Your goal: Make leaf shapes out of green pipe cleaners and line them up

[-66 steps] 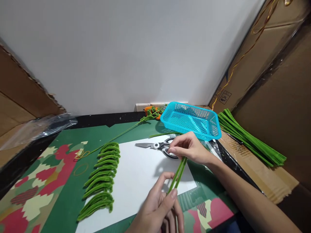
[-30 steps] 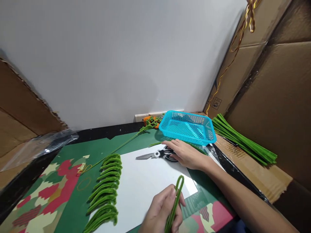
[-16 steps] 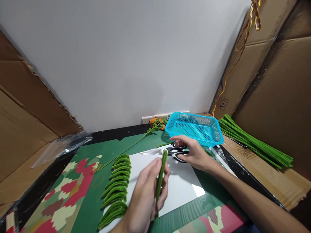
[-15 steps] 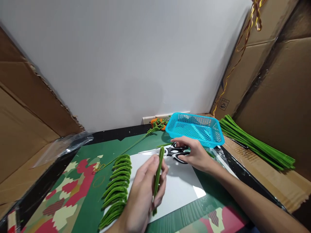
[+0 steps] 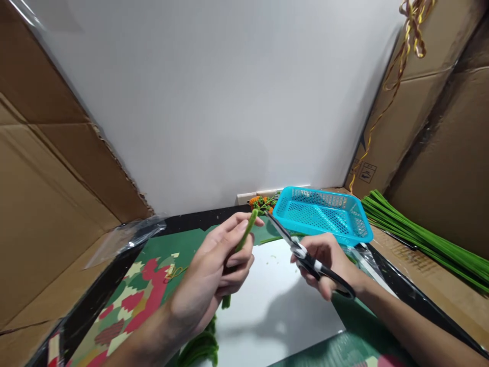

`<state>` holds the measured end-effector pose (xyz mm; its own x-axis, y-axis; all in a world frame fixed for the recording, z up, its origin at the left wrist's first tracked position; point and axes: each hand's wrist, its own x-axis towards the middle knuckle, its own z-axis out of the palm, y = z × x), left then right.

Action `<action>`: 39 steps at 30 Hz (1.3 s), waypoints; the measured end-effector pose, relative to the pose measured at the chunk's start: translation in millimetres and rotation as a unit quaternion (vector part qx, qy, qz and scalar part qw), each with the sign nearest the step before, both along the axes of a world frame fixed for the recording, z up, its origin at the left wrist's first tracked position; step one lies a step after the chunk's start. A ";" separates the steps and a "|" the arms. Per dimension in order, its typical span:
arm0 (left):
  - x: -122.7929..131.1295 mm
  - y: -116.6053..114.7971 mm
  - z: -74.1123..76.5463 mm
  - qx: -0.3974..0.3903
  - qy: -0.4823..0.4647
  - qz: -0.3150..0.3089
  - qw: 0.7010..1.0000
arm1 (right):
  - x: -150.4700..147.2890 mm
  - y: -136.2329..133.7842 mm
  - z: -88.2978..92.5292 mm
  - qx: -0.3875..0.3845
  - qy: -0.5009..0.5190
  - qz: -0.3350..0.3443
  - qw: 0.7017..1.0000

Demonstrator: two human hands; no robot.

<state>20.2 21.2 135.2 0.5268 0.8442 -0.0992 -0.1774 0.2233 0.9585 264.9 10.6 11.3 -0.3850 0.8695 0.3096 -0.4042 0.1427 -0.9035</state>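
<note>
A short length of green pipe cleaner (image 5: 248,228), folded or bundled, is gripped in my left hand (image 5: 225,260); its upper end sticks out above the fingers and its lower end hangs below. My right hand (image 5: 330,262) holds black-and-white scissors (image 5: 300,250) in the air, blades pointing up and left, close to the pipe cleaner's upper end but apart from it. Under my left forearm, a row of bent green pipe cleaner pieces (image 5: 200,346) is mostly hidden. Below both hands lies a white sheet (image 5: 263,316) with a few tiny scraps on it.
A blue perforated basket (image 5: 323,237) stands at the back right. Beyond it on cardboard lies a bundle of long green pipe cleaners (image 5: 431,244). Orange pipe cleaner flowers (image 5: 263,204) rest by the back wall. Cardboard walls stand at both sides; a clear plastic bag (image 5: 126,244) lies left.
My right hand has lifted the scissors off the white sheet and brought them near my left hand. The left hand has risen over the sheet with the pipe cleaner. The view has shifted slightly.
</note>
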 end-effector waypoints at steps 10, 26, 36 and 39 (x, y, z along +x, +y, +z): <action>-0.7 -0.9 -4.3 0.016 0.024 -0.032 0.999 | -2.6 -9.5 8.2 -0.040 0.034 0.180 0.982; -9.4 1.0 -14.2 0.170 0.102 -0.082 0.977 | -16.9 -7.7 2.4 -0.050 0.085 0.252 0.963; 0.1 2.3 -15.9 0.164 0.073 -0.029 0.983 | -17.6 -11.0 0.3 -0.058 0.088 0.228 0.968; 0.0 -1.9 -17.2 0.188 0.067 -0.015 0.980 | -13.5 -12.1 -2.7 -0.077 0.070 0.243 0.965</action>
